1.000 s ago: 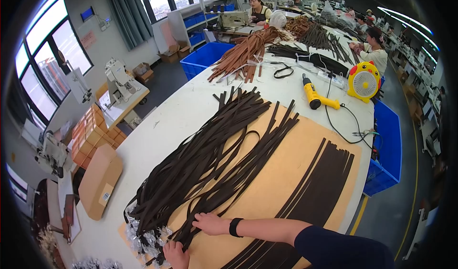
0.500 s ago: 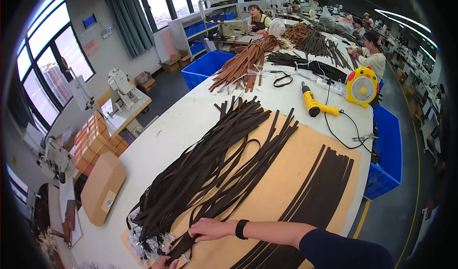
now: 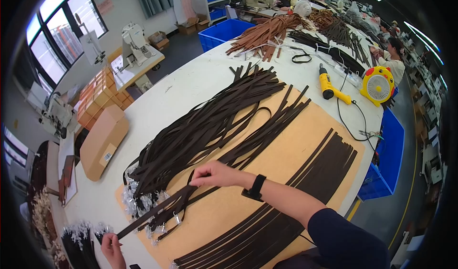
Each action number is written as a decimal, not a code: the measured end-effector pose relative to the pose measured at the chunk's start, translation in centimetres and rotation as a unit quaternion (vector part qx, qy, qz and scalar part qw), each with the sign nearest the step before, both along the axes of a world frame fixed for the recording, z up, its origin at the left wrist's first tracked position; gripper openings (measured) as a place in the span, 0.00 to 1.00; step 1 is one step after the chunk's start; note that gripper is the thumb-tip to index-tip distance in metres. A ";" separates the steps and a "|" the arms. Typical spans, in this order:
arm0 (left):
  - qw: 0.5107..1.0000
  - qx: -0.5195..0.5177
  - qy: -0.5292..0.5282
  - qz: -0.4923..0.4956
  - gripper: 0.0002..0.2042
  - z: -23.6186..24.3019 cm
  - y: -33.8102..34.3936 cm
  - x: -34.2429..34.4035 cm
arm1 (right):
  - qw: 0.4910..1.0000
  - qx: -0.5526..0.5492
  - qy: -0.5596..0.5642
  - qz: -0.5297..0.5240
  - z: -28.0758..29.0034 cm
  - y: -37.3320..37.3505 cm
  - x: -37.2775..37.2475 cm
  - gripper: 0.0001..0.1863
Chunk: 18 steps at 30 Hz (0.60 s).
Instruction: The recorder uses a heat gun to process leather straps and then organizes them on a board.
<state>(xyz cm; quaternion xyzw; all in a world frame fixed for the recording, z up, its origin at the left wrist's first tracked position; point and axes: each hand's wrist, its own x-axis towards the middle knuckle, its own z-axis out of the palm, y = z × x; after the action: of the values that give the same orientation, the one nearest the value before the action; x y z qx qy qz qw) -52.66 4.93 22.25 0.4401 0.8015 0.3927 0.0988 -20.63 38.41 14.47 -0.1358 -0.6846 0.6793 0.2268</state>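
A dark brown strap is drawn out between my two hands, low over the table. My left hand pinches its near-left end. My right hand, with a black band on the wrist, is closed on it farther right, beside a smaller group of straps. Left of that lies a large pile of similar straps, their near ends wrapped in clear plastic. Under my right forearm, a row of straps lies flat and side by side on tan paper.
A yellow heat gun and a yellow fan stand at the far right, with a cord trailing nearby. Brown straps lie farther back. A cardboard box sits at the left edge. Blue bins flank the table. Co-workers sit beyond.
My left hand has moved left and the right hand up, so the strap now stretches between them. The whole view has shifted, showing more of the near table.
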 end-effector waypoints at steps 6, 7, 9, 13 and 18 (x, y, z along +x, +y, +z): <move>0.997 0.014 -0.023 0.075 0.12 1.7 -5.8 -3.2 | 0.990 -0.035 0.016 -0.138 7.3 3.8 7.5 0.13; 0.995 0.020 -0.044 0.084 0.11 1.2 -6.7 -3.0 | 0.987 -0.011 0.000 -0.159 8.9 3.8 9.6 0.11; 0.992 0.005 -0.086 0.093 0.10 -0.6 -7.4 -2.6 | 0.976 0.039 -0.023 -0.212 11.1 4.9 14.5 0.09; 0.991 -0.067 -0.113 0.020 0.09 -5.2 -8.5 -1.2 | 0.939 0.161 -0.089 -0.291 10.2 7.4 23.0 0.12; 0.982 -0.174 -0.074 -0.020 0.07 -11.9 -8.8 -0.2 | 0.817 0.411 -0.310 -0.261 3.4 10.7 27.9 0.14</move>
<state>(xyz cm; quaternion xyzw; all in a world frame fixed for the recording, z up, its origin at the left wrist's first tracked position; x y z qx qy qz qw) -52.85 -3.83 10.40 0.4014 0.8393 0.2765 0.2408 7.28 49.13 17.83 -0.4073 -0.8729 0.1723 0.2061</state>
